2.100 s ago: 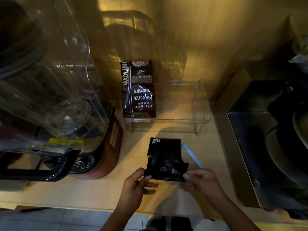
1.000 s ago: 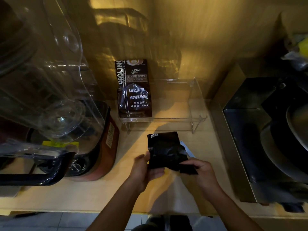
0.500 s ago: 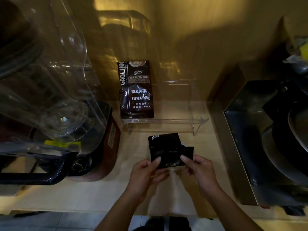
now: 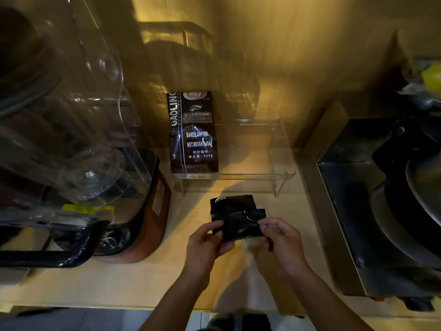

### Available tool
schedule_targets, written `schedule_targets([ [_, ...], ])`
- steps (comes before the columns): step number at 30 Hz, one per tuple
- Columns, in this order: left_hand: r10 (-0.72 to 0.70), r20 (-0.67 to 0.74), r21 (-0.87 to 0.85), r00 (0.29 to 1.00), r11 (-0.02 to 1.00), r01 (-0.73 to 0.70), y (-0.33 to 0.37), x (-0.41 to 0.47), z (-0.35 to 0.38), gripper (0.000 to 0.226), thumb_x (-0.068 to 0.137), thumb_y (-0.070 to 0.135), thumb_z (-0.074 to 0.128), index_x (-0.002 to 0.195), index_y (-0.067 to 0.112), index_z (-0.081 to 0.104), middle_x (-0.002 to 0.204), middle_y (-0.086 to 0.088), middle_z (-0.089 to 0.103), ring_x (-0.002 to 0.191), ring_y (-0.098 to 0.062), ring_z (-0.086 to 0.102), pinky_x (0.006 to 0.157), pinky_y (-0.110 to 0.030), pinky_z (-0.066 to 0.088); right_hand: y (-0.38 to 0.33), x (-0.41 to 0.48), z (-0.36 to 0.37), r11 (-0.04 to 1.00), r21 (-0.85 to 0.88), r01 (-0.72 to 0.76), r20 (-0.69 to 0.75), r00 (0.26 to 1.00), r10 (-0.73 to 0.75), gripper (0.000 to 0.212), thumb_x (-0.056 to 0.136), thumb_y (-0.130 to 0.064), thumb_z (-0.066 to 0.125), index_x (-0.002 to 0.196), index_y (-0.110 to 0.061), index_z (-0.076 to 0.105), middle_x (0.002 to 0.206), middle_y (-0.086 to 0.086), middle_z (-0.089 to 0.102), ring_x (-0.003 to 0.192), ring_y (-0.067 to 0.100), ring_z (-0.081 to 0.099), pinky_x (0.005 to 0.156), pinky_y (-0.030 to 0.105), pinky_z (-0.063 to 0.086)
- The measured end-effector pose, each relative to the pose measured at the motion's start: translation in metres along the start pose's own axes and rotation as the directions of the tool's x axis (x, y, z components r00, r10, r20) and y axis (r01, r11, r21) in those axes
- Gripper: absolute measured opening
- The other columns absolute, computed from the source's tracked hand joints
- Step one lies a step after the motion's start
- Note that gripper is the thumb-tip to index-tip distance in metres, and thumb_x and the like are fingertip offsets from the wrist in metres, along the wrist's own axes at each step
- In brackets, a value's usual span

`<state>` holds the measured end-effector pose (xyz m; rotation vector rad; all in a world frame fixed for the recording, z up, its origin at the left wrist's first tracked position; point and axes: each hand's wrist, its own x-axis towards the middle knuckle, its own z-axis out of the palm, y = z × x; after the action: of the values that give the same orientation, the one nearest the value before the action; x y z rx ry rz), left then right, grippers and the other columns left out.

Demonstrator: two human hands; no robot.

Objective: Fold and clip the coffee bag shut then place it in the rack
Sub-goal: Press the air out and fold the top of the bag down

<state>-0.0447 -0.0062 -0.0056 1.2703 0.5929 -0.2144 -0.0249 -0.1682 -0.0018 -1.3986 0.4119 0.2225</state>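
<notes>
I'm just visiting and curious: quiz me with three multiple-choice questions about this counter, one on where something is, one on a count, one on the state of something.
1. Where does the labelled coffee bag stand?
A. at the left end of the clear rack
B. in the metal sink
C. on the floor

2. How many hands grip the small black bag?
A. none
B. one
C. two

3. What state is the small black bag in?
A. standing in the rack
B. held just above the counter, not in the rack
C. lying flat, untouched

Answers:
1. A, it stands upright at the rack's left end.
2. C, the left hand and right hand each pinch a lower corner.
3. B, it is in front of the rack, between both hands.
</notes>
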Motion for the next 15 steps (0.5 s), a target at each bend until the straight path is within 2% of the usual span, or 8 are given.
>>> schedule_targets([
  [2, 0.047, 0.082, 0.074, 0.996, 0.996, -0.053, 0.002, 0.001, -0.005, 0.025, 0.079, -0.006, 0.061, 0.099, 0.007, 0.067, 0.087, -0.008, 0.072, 0.076, -0.017, 0.071, 0.063, -0.017, 0.056, -0.004, -0.001, -0.002, 1.0, -0.002, -0.014, 0.065, 0.998, 0.014, 0.016, 0.083, 0.004, 0.054, 0.093, -0.001, 0.065, 0.061, 0.01, 0.057, 0.042, 0.006, 0.053, 0.041, 0.016, 0.046],
  [4, 0.095, 0.118, 0.174, 0.988, 0.978, -0.115, 0.005, 0.001, -0.009, 0.029, 0.073, -0.006, 0.068, 0.087, 0.018, 0.073, 0.077, 0.001, 0.076, 0.077, -0.011, 0.07, 0.063, -0.013, 0.054, -0.007, -0.001, -0.004, 0.999, -0.048, 0.01, 0.14, 0.99, -0.003, 0.021, 0.08, 0.004, 0.057, 0.099, -0.004, 0.064, 0.064, 0.008, 0.065, 0.05, 0.008, 0.061, 0.05, 0.017, 0.052],
  [6, 0.147, 0.07, 0.224, 0.987, 0.962, -0.16, 0.006, 0.004, -0.011, 0.029, 0.073, -0.004, 0.067, 0.074, 0.025, 0.074, 0.07, 0.003, 0.075, 0.075, -0.015, 0.069, 0.065, -0.017, 0.054, -0.01, -0.002, -0.005, 0.995, -0.098, 0.035, 0.182, 0.983, -0.016, 0.027, 0.077, 0.009, 0.059, 0.096, -0.009, 0.065, 0.063, 0.002, 0.071, 0.053, 0.008, 0.065, 0.051, 0.016, 0.054],
  [8, 0.232, 0.018, 0.299, 0.973, 0.927, -0.226, 0.005, 0.006, -0.01, 0.026, 0.077, 0.0, 0.065, 0.073, 0.025, 0.073, 0.073, -0.004, 0.069, 0.07, -0.021, 0.064, 0.066, -0.026, 0.054, -0.01, -0.001, -0.003, 0.992, -0.12, 0.048, 0.185, 0.982, -0.026, 0.029, 0.074, 0.011, 0.06, 0.091, -0.011, 0.066, 0.057, -0.003, 0.071, 0.05, 0.007, 0.065, 0.049, 0.014, 0.053],
  [10, 0.418, 0.012, 0.559, 0.908, 0.751, -0.353, 0.004, 0.01, -0.008, 0.013, 0.08, 0.009, 0.064, 0.08, 0.021, 0.071, 0.079, -0.006, 0.056, 0.07, -0.021, 0.055, 0.066, -0.034, 0.047, -0.007, 0.001, -0.001, 0.987, -0.144, 0.067, 0.14, 0.989, -0.047, 0.023, 0.073, 0.01, 0.062, 0.088, -0.007, 0.068, 0.049, -0.002, 0.069, 0.047, 0.008, 0.063, 0.048, 0.015, 0.052],
  [12, 0.579, 0.061, 0.788, 0.813, 0.472, -0.395, 0.003, 0.015, -0.008, 0.008, 0.082, 0.022, 0.062, 0.083, 0.02, 0.07, 0.083, -0.002, 0.042, 0.078, -0.018, 0.044, 0.07, -0.032, 0.033, -0.002, 0.005, 0.0, 0.983, -0.162, 0.083, 0.098, 0.993, -0.068, 0.014, 0.074, 0.006, 0.064, 0.082, -0.003, 0.07, 0.043, -0.002, 0.064, 0.042, 0.009, 0.058, 0.044, 0.015, 0.049],
  [13, 0.605, 0.086, 0.834, 0.791, 0.391, -0.39, 0.004, 0.016, -0.006, 0.01, 0.083, 0.026, 0.06, 0.084, 0.02, 0.068, 0.086, 0.0, 0.04, 0.082, -0.016, 0.039, 0.071, -0.03, 0.023, 0.0, 0.007, 0.0, 0.983, -0.165, 0.087, 0.08, 0.994, -0.075, 0.012, 0.073, 0.004, 0.065, 0.077, -0.006, 0.072, 0.041, -0.003, 0.061, 0.04, 0.008, 0.054, 0.042, 0.015, 0.046],
  [15, 0.599, 0.129, 0.844, 0.79, 0.352, -0.404, 0.007, 0.016, -0.001, 0.012, 0.086, 0.026, 0.054, 0.085, 0.018, 0.064, 0.092, 0.006, 0.04, 0.089, -0.012, 0.034, 0.073, -0.024, 0.012, 0.002, 0.011, -0.001, 0.981, -0.17, 0.098, 0.05, 0.995, -0.091, 0.02, 0.073, 0.0, 0.067, 0.065, -0.018, 0.072, 0.04, -0.005, 0.058, 0.041, 0.006, 0.048, 0.041, 0.014, 0.041],
])
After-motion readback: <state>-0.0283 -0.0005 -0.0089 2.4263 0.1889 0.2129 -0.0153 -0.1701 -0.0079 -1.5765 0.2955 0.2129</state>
